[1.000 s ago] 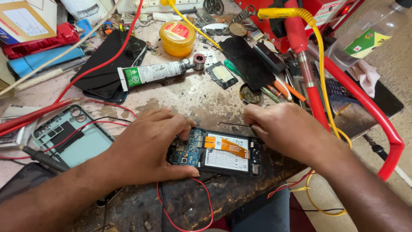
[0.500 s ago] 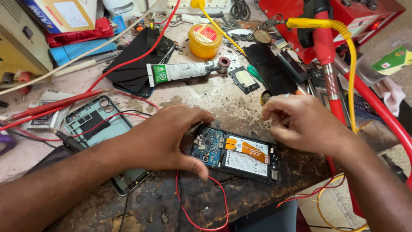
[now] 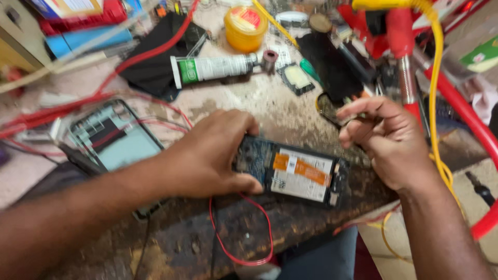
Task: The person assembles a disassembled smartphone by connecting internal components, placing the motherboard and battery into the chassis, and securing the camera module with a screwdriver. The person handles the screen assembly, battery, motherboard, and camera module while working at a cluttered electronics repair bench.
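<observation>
Keep your left hand [image 3: 207, 158] clamped on the left end of the opened phone [image 3: 293, 170] lying at the counter's [image 3: 259, 103] near edge, while your right hand [image 3: 386, 140], fingers pinched narrow around something too blurred to identify, works steadily just right of it.

The phone [image 3: 295, 173] lies open, black at the frame, with a blue circuit board at one end and a white battery crossed by an orange band. A red wire [image 3: 244, 233] loops below it over the mottled brown and grey bench [image 3: 270, 103]. The tube [image 3: 218, 67] is white with a green band near its flat end (the cap [image 3: 269, 59] is dull maroon). The jar [image 3: 245, 26] is yellow with a red label on its lid. A second frame [image 3: 116, 137] shows pale teal inside a dark rim. The cable [image 3: 436, 78] is yellow, beside thick red tubing [image 3: 467, 119]. The cloth [image 3: 155, 67] is black.
</observation>
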